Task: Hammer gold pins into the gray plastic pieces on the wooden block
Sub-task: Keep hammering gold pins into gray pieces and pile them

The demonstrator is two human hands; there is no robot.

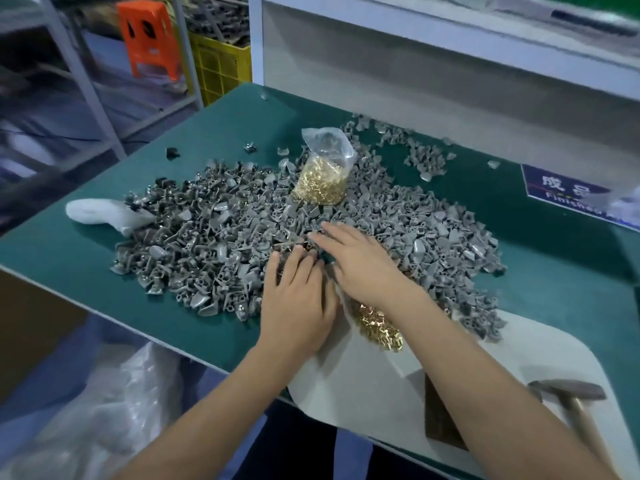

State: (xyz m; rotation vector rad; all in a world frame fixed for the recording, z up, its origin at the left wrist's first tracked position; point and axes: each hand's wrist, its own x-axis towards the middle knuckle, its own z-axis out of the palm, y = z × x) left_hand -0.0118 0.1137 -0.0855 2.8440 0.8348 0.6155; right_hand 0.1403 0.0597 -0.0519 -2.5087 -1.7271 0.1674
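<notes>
Sorting comes first, judging by where the hands are: neither holds a tool. Nearest, at right, the hammer (573,396) lies untouched on the white sheet (363,382), and the dark wooden block (441,417) sits just left of it, partly under the right forearm. No gray piece shows on the block's visible part.

A loose heap of gold pins (375,327) lies on the sheet, partly under the right wrist.

Left hand (298,299): palm down, fingers spread and lightly bent, tips in the near edge of the pile of gray plastic pieces (242,237). Whether it pinches a piece, cannot tell.

Right hand (360,261): palm down, fingers straight, lying flat on the pile; holding nothing visible.

To do this well: pick one piece at a time, seat it hole-up and steady on the block, then take a pin from the near heap.

Farther back, a clear bag of pins (323,178) stands in the pile on the green bench mat (561,265).
</notes>
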